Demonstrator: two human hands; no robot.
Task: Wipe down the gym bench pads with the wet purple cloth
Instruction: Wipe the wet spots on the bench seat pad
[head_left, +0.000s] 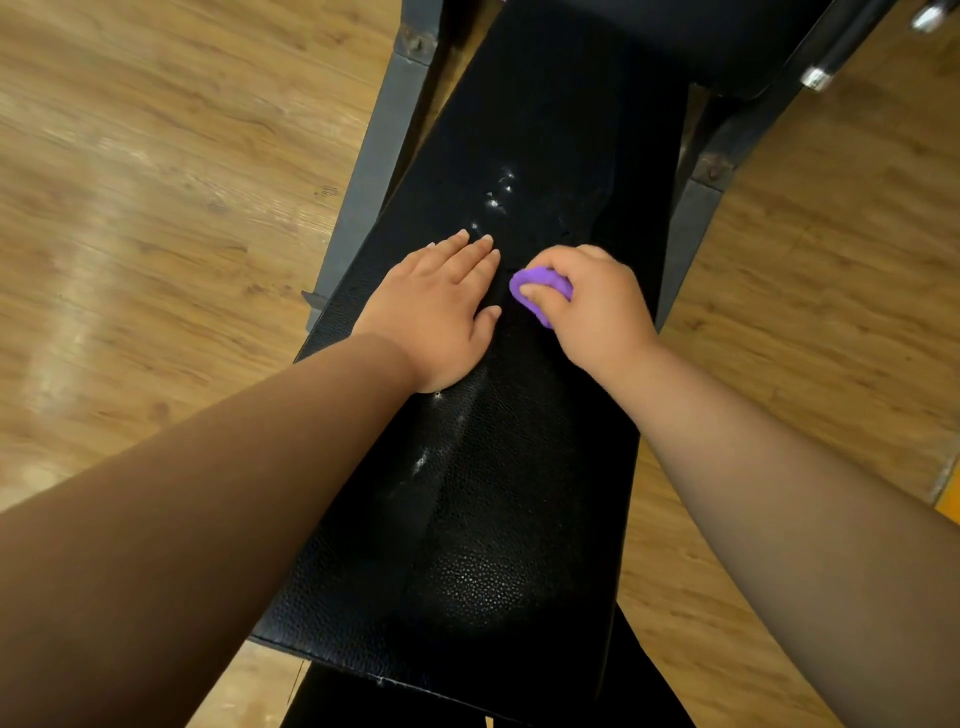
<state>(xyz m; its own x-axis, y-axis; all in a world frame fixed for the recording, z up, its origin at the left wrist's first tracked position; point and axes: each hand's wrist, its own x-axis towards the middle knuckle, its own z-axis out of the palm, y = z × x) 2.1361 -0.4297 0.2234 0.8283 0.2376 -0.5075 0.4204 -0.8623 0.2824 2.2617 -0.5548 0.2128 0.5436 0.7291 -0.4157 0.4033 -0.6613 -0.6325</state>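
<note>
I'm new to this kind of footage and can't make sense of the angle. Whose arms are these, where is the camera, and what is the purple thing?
There is no machine here. The single picture comes from a camera worn on a person's head, looking down along their own two bare arms. Below them is a black bench pad on a grey metal frame, standing on a wooden floor. The left hand lies flat on the pad with straight fingers and holds nothing. The right hand is curled around a bunched purple cloth, held down at the pad's surface. The white specks further up the pad look like wet drops catching the light. A second black pad begins at the top edge.
</note>
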